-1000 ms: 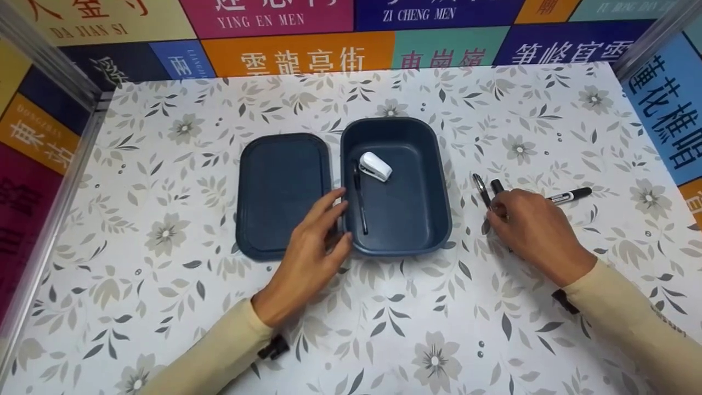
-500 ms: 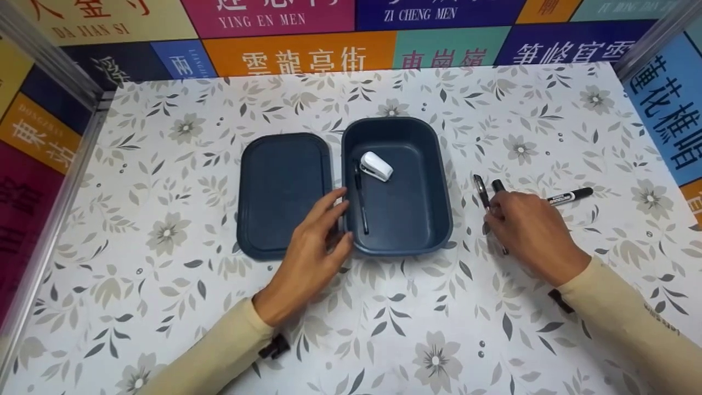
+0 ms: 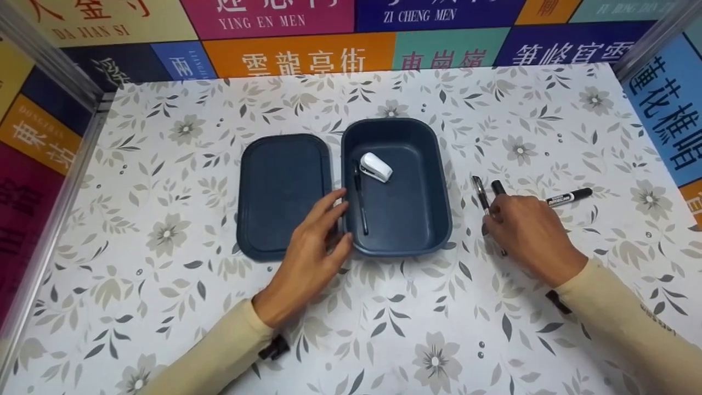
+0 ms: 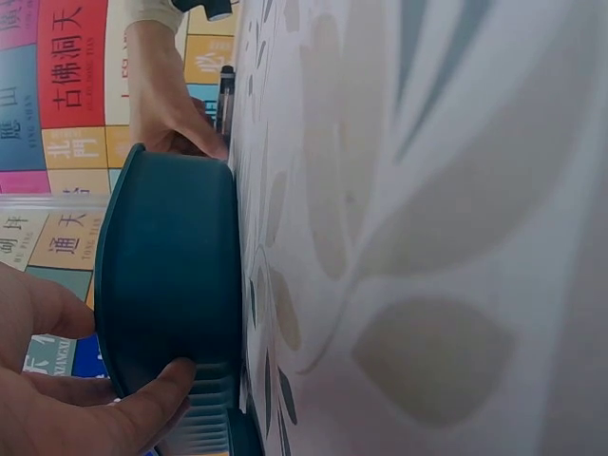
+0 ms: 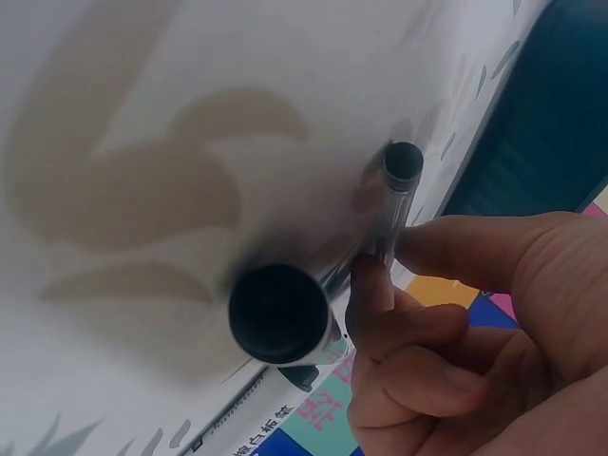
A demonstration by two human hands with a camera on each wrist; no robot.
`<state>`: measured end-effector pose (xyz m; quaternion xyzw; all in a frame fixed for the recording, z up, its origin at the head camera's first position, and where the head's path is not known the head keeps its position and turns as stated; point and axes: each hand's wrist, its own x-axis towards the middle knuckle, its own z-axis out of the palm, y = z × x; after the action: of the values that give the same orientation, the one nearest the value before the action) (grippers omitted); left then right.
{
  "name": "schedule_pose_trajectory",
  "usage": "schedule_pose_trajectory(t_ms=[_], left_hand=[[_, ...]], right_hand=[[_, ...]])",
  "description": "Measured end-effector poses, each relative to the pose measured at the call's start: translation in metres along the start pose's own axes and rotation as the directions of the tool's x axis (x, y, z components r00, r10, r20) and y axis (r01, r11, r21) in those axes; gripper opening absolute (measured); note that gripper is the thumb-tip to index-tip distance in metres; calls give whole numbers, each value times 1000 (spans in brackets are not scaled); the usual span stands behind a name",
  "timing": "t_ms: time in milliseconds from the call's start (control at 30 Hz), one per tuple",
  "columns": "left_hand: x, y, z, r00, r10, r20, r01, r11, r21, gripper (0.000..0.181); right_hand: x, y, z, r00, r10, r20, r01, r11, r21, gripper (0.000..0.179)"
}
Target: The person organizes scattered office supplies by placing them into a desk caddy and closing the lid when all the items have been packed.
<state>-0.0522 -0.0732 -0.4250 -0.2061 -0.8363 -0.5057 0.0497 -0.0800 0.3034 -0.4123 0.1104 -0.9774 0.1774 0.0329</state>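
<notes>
In the head view my left hand [image 3: 307, 247] rests its fairly straight fingers against the left side of the dark blue box [image 3: 445, 219]. The left wrist view shows the thumb [image 4: 157, 404] on the box wall. Inside the box lie a small white stapler [image 3: 376, 167] and a slim black pen [image 3: 362, 206]. To the right of the box, my right hand [image 3: 532, 236] pinches a clear-barrelled pen [image 5: 404, 171] between thumb and fingers, close over the table. Beside that hand are a black-capped end [image 3: 497, 187] and a white marker [image 3: 570, 196] with a black cap, partly hidden by the hand.
The matching dark blue lid [image 3: 282, 192] lies flat just left of the box, partly under my left hand in this view. A flower-patterned cover [image 3: 384, 329] spans the table. Colourful lettered panels [image 3: 307, 52] stand along the back and sides.
My right hand has shifted slightly toward me and to the left, and the pen's near end now shows below it. My left hand, the box and its contents stay put.
</notes>
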Motion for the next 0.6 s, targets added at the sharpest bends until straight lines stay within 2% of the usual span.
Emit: schedule_pose_trajectory(t_ms=[300,600], left_hand=[[0,1,0,999,-32,9,32,999,-28,54],[1,0,0,999,-35,16,35,999,-40,55]], right_hand=[[0,0,1,998,49,26,-49,998,26,17],[-2,1,-1,998,51,24,-52,997,54,16]])
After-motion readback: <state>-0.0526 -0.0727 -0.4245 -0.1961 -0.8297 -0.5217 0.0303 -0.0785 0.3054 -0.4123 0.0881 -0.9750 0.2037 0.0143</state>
